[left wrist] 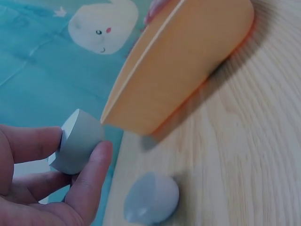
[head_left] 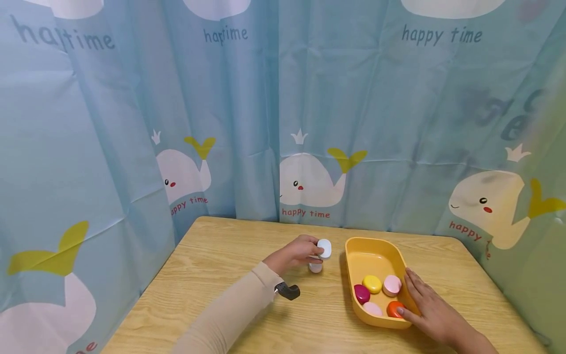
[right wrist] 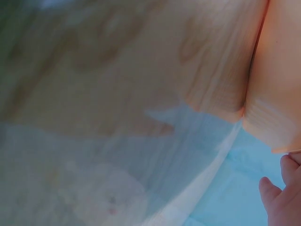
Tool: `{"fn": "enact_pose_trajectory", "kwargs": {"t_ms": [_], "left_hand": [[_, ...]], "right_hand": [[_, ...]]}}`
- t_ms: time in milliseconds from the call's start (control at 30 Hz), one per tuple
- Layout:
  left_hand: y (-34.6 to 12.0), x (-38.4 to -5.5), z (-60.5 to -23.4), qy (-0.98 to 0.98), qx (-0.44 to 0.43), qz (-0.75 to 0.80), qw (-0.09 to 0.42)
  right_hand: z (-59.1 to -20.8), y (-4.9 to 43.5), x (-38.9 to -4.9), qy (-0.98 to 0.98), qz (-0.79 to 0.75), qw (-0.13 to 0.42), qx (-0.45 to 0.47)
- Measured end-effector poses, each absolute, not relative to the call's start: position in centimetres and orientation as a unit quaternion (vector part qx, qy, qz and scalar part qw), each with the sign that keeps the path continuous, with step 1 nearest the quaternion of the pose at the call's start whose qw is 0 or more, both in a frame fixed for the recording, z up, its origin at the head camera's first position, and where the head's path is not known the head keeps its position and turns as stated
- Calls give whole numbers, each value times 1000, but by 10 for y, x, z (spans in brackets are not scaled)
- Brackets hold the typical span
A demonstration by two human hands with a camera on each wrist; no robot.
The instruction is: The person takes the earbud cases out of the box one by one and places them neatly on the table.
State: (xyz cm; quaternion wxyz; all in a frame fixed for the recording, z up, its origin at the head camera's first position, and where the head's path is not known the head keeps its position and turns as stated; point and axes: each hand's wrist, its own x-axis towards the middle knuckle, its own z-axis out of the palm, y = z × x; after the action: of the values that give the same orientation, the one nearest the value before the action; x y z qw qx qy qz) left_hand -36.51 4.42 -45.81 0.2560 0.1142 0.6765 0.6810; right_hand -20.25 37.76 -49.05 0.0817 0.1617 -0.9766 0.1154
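Note:
My left hand (head_left: pixel 302 251) pinches a white rounded block (head_left: pixel 325 249) between thumb and fingers, lifted above the table. In the left wrist view, the block (left wrist: pixel 81 143) is tilted, with flat faces and a curved side. Just below it, a second pale rounded block (left wrist: pixel 153 197) lies on the table, partly hidden by the hand in the head view. To the right stands a yellow-orange tray (head_left: pixel 349 255). My right hand (head_left: pixel 431 307) holds the tray's right side, fingers along the outer wall and thumb over the rim, near an orange-red block (head_left: pixel 393 309).
Inside the tray are also a yellow block (head_left: pixel 372 284), a magenta block (head_left: pixel 361 294) and two pink blocks, one of them upper right (head_left: pixel 391 285). The wooden table (head_left: pixel 212 265) meets a blue whale-print curtain (head_left: pixel 247 123) at its back and sides.

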Motion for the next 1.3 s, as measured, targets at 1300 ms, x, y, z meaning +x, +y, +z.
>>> {"fn": "enact_pose_trajectory", "kwargs": {"t_ms": [1300], "left_hand": [[-38,-376,-490,700,42,678,220]], "right_hand": [[-480,379,-201,-973,-3,107,206]]}}
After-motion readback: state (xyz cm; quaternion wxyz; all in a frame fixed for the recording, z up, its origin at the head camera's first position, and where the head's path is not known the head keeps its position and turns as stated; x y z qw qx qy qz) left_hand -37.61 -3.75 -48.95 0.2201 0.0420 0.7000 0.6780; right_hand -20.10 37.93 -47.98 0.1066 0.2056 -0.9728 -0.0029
